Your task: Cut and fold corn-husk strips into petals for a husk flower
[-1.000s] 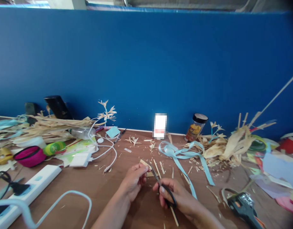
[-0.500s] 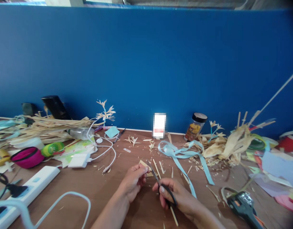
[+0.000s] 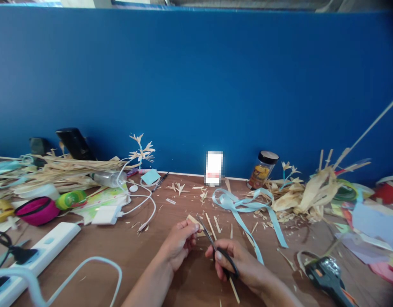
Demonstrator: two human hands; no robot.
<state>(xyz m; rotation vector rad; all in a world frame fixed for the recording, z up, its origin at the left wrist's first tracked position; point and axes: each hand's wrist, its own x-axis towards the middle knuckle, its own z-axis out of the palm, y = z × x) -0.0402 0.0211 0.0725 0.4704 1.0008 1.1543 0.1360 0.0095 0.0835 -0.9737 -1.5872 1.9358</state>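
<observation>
Between the thumb and fingers of my left hand (image 3: 181, 242) is a small piece of dried husk (image 3: 193, 219), pale tan in colour. My right hand (image 3: 232, 259) grips black-handled scissors (image 3: 226, 256), fingers in the loops. The scissor blades (image 3: 206, 228) point up and left, their tips beside the husk piece; whether they touch it I cannot tell. A thin pale stick (image 3: 234, 290) lies under my right hand, partly hidden by it. Husk scraps and slivers lie on the table just beyond both hands.
Light blue ribbon (image 3: 239, 204) curls behind my right hand. A glue gun (image 3: 327, 277) lies at the right, a power strip (image 3: 45, 256) at the left. Husk bundles (image 3: 74, 168), a jar (image 3: 262, 169) and a husk flower (image 3: 141, 149) stand along the blue partition (image 3: 196, 85).
Almost nothing differs. My right hand and the scissor handles have shifted very slightly to the right; my left hand keeps its place.
</observation>
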